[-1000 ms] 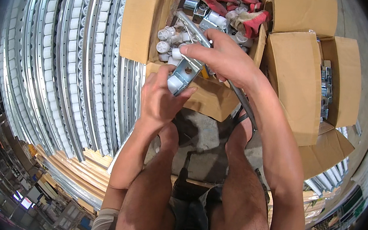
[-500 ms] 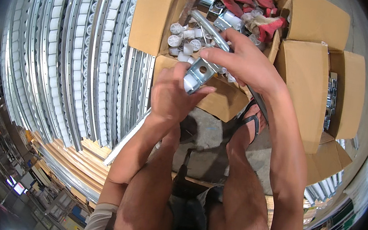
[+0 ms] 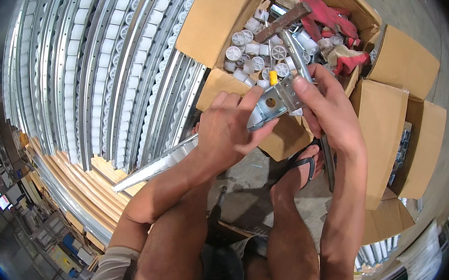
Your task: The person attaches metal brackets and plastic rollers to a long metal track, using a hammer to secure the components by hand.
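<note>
My left hand point(image 3: 225, 125) is closed around a silver metal roller track point(image 3: 165, 160), near its upper end. That end, a channel with a round hole, shows beyond my fingers. My right hand point(image 3: 333, 109) is closed on a hammer with a rusty head point(image 3: 284, 22); its silver shaft point(image 3: 296, 51) runs up from my fingers and a dark grip point(image 3: 327, 160) below. My right thumb also presses a small perforated metal bracket point(image 3: 289, 94) at the track's end. A small yellow piece point(image 3: 273, 78) sits beside the bracket. The bracket's far side is hidden.
An open cardboard box point(image 3: 204, 23) ahead holds white rollers point(image 3: 252, 49) and red-and-white gloves point(image 3: 333, 16). Another open box point(image 3: 375, 139) with metal parts stands right. Roller tracks point(image 3: 98, 61) are stacked left on wooden strips point(image 3: 75, 179). My sandalled foot point(image 3: 303, 167) is below.
The view has shifted, and the boxes appear farther right. The hammer head, the bracket under my right thumb and the yellow piece now show more plainly. Both hands keep their hold.
</note>
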`<state>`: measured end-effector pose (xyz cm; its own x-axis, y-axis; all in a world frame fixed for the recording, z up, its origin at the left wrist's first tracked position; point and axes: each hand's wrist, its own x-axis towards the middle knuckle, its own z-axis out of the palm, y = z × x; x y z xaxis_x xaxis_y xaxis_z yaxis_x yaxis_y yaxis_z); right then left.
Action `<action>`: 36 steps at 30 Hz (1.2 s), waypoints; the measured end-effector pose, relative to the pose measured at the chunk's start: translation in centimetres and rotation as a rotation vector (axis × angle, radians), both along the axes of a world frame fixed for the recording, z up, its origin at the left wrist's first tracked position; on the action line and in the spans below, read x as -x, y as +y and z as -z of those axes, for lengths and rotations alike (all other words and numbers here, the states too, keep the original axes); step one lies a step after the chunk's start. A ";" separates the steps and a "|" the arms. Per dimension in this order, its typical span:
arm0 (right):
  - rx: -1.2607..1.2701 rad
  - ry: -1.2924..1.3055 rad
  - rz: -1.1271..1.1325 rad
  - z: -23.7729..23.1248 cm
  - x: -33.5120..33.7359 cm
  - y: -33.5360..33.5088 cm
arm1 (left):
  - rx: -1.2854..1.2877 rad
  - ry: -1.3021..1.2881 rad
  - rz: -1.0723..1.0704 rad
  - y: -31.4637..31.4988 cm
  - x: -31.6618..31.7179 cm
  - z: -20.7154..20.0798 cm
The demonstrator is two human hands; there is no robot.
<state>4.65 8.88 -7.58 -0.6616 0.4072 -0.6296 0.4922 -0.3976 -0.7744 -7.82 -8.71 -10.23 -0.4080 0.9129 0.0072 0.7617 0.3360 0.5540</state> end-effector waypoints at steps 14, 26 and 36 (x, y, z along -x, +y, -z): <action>-0.475 -0.151 0.399 -4.2 -5.0 1.7 | -0.008 -0.074 -0.016 -0.3 1.1 -0.5; -0.654 -0.216 0.349 -4.2 -6.3 0.0 | 0.030 -0.019 -0.043 -0.1 1.2 -0.4; -0.708 -0.149 0.251 -2.9 -6.0 -2.6 | 0.062 -0.011 -0.037 0.4 1.1 -0.4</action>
